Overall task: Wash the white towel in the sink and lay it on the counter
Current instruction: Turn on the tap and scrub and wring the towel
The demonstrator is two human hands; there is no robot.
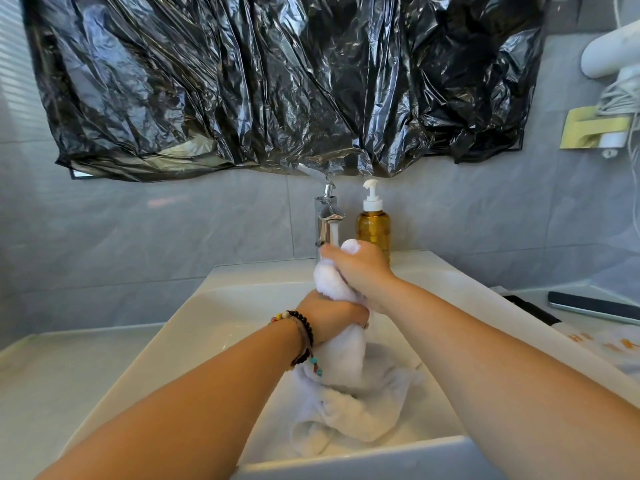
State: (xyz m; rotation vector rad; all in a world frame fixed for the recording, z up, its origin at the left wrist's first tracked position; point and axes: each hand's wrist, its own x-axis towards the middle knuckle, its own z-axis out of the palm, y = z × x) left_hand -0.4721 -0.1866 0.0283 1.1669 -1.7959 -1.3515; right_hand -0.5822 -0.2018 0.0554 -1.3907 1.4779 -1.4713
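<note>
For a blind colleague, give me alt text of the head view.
Both hands, left hand and right hand, grip a white towel over a sink under a running tap, a soap bottle beside it.

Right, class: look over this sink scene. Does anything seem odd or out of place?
Yes. Crumpled black plastic sheeting covers the wall above the tap, where a mirror would usually hang; its lower edge sags unevenly. The washing looks ordinary: both hands grip the white towel over the sink.
</note>
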